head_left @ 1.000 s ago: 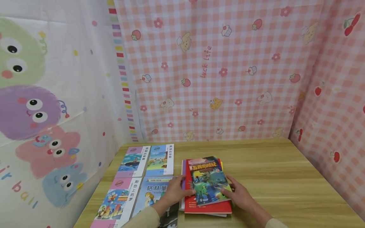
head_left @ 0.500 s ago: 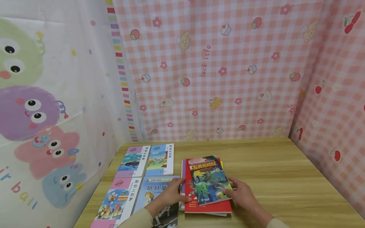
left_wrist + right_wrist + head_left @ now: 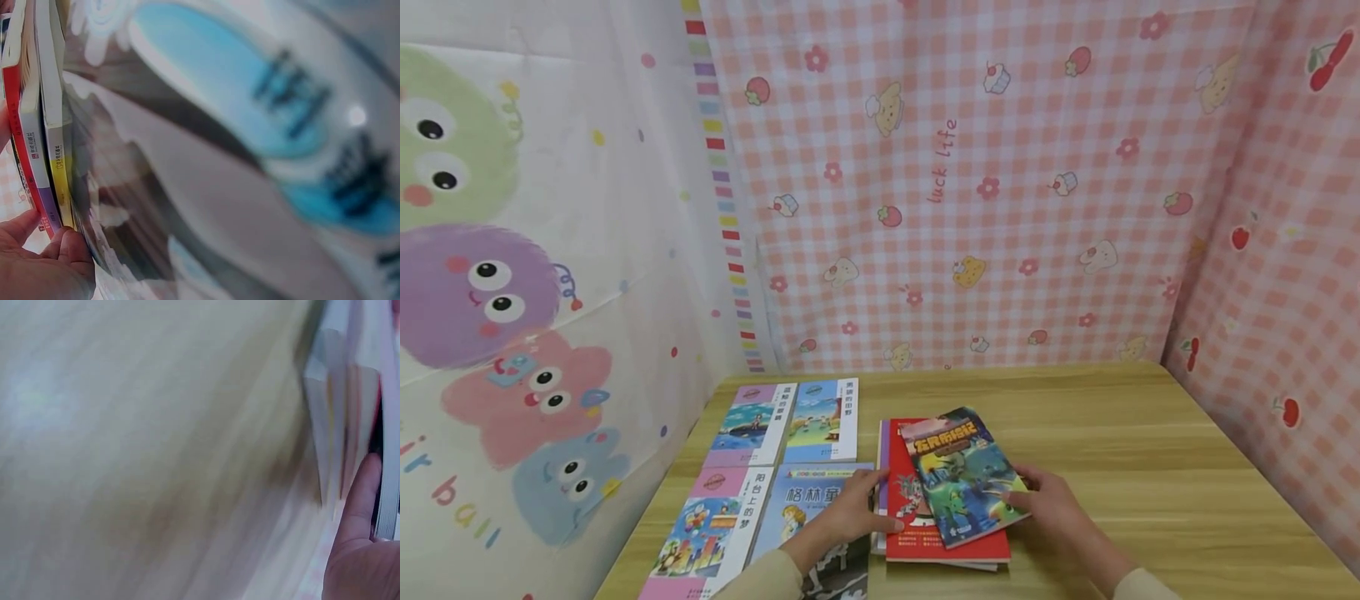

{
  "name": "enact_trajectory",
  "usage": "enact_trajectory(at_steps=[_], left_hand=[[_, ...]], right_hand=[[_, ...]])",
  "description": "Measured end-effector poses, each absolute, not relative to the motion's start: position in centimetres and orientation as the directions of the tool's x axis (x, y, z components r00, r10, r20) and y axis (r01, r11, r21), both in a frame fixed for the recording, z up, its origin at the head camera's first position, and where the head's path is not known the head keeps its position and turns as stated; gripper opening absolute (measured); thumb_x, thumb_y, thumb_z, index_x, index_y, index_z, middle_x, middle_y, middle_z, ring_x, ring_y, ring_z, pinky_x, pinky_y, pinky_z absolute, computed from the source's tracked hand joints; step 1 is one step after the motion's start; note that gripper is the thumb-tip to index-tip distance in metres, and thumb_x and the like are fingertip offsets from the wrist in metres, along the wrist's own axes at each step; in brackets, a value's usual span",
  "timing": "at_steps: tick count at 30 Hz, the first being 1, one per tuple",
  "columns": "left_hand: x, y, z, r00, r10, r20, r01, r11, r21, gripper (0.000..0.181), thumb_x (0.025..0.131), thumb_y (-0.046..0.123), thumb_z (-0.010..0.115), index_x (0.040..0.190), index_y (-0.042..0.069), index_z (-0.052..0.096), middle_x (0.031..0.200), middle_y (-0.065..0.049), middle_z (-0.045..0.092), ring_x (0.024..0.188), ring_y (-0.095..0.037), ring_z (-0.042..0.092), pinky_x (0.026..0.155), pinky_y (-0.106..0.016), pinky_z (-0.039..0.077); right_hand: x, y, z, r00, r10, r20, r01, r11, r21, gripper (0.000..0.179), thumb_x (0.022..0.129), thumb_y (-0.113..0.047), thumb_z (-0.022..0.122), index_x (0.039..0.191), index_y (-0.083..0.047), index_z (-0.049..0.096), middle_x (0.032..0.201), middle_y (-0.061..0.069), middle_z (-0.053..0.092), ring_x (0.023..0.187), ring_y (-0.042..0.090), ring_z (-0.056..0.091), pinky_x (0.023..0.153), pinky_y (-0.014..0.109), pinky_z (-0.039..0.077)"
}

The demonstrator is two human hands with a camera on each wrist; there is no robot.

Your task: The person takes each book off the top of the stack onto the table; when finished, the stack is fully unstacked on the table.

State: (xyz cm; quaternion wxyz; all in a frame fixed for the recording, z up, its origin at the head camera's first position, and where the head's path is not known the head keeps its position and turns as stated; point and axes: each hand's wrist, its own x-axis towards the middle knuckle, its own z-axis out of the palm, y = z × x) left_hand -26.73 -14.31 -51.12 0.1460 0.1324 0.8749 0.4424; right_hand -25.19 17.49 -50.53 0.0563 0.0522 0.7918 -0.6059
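A stack of books lies at the middle front of the table, with a red book (image 3: 947,550) on it and purple and yellow spines (image 3: 60,181) lower down. Across the top a dark blue-green picture book (image 3: 962,479) sits askew. My right hand (image 3: 1052,504) pinches this book by its right edge, thumb on the cover and fingers beneath; the right wrist view shows a finger in the gap below it. My left hand (image 3: 850,508) holds the stack's left side, its thumb on the red book and its fingers along the spines.
Left of the stack, a blue book (image 3: 797,500) lies partly under my left forearm. Beyond it are a pink-edged book (image 3: 700,533), a whale-cover book (image 3: 748,425) and another blue book (image 3: 820,421). Patterned cloth (image 3: 985,208) hangs behind the wooden table (image 3: 1112,433).
My right hand has drawn the dark picture book to the right and turned it, baring more of the red cover. The left thumb has slid off the picture book onto the red one.
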Motion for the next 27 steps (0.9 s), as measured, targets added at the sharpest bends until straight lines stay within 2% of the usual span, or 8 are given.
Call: enact_trajectory(at_steps=[4,6,14,23,27], left_hand=[[-26.7,-14.3,-51.3,-0.925,0.357,-0.131,0.107,0.575,0.811,0.087,0.078,0.026,0.087,0.150,0.005,0.042,0.144,-0.027,0.036,0.134,-0.048,0.033,0.104,-0.064,0.034],[-26.7,-14.4,-51.3,-0.925,0.357,-0.129,0.108,0.574,0.812,0.088,0.077,0.026,0.087,0.149,0.005,0.042,0.144,-0.027,0.036,0.134,-0.048,0.033,0.104,-0.064,0.034],[-26.8,-14.3,-51.3,-0.925,0.361,-0.121,0.116,0.570,0.814,0.088,0.077,0.026,0.087,0.150,0.005,0.042,0.143,-0.025,0.037,0.133,-0.047,0.033,0.104,-0.064,0.035],[-26.5,-14.4,-51.0,-0.925,0.359,-0.126,0.108,0.564,0.818,0.088,0.078,0.025,0.087,0.150,0.003,0.041,0.143,-0.025,0.037,0.133,-0.047,0.034,0.103,-0.064,0.035],[-26.5,-14.3,-50.9,-0.922,0.355,-0.152,0.079,0.558,0.826,0.088,0.079,0.026,0.087,0.150,0.004,0.040,0.144,-0.024,0.037,0.134,-0.046,0.033,0.104,-0.064,0.035]], right_hand=[[-25.1,17.9,-50.0,-0.980,-0.014,-0.197,0.196,0.082,-0.977,0.059,0.086,0.009,0.064,0.141,0.012,0.043,0.112,0.023,0.061,0.080,0.028,0.067,0.072,0.043,0.059],[-25.1,18.1,-49.6,-0.979,-0.023,-0.203,0.202,0.038,-0.979,0.061,0.086,0.011,0.062,0.143,0.012,0.040,0.114,0.023,0.060,0.079,0.028,0.067,0.072,0.044,0.059],[-26.1,19.5,-48.7,-0.978,0.011,-0.209,0.209,0.050,-0.977,0.064,0.090,0.007,0.060,0.148,0.010,0.034,0.121,0.024,0.055,0.082,0.022,0.065,0.074,0.038,0.058],[-28.0,20.9,-47.3,-0.986,0.051,-0.162,0.162,0.008,-0.987,0.063,0.097,0.003,0.056,0.151,0.011,0.025,0.122,0.025,0.049,0.079,0.013,0.064,0.072,0.031,0.058],[-29.0,21.9,-47.0,-0.982,0.091,-0.163,0.161,-0.034,-0.986,0.065,0.097,0.002,0.057,0.153,0.008,0.023,0.120,0.020,0.048,0.076,0.010,0.064,0.071,0.029,0.058]])
